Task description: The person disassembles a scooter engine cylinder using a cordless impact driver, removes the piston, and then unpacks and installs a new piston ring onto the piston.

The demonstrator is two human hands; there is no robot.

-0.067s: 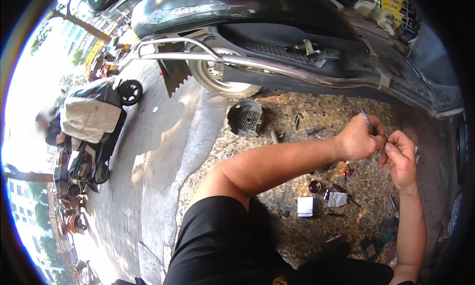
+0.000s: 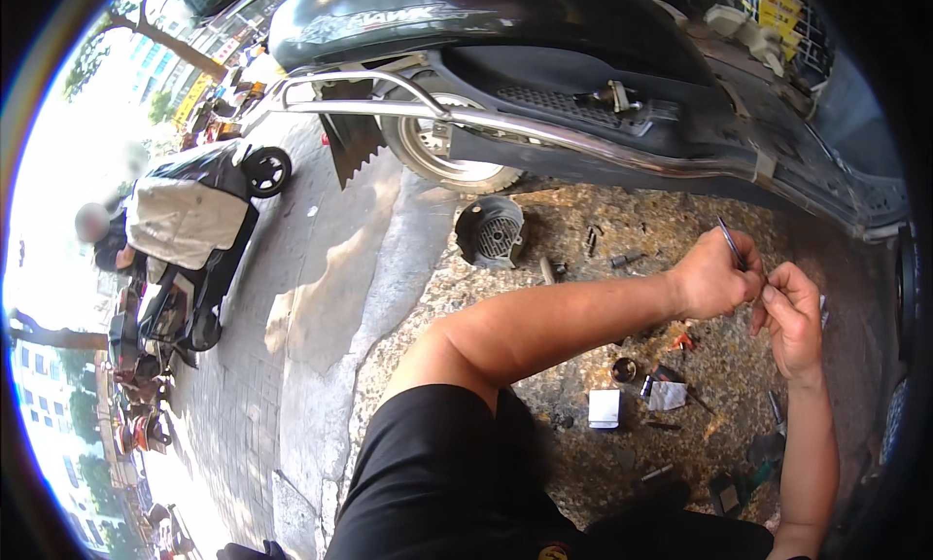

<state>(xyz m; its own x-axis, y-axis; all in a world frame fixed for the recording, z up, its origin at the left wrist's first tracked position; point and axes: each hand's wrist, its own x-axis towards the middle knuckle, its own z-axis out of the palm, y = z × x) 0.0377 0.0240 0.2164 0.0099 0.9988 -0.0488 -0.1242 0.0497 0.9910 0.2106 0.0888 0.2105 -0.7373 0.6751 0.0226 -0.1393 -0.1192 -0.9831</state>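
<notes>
My left hand (image 2: pixel 714 276) is closed round a thin dark metal rod (image 2: pixel 731 241), a slim tool whose tip points up and away from me. My right hand (image 2: pixel 794 319) meets it fingertip to fingertip, thumb and fingers pinched together. Whatever lies between the fingertips is too small and covered to name. Both hands are held above the stained ground, on the near side of a dark scooter (image 2: pixel 466 35) with a chrome side rail (image 2: pixel 603 154).
A round black grille cover (image 2: pixel 489 231) lies by the scooter's wheel (image 2: pixel 442 152). Around my arms are a white box (image 2: pixel 604 408), a small round cup-like part (image 2: pixel 624 369), an orange-red piece (image 2: pixel 683 341) and several small metal parts. Another scooter (image 2: pixel 190 229) and a person (image 2: pixel 112 244) are at left.
The whole view has shifted slightly, so the scene sits a little further right. My hands keep the same hold, fingertips together, with the rod still in the left.
</notes>
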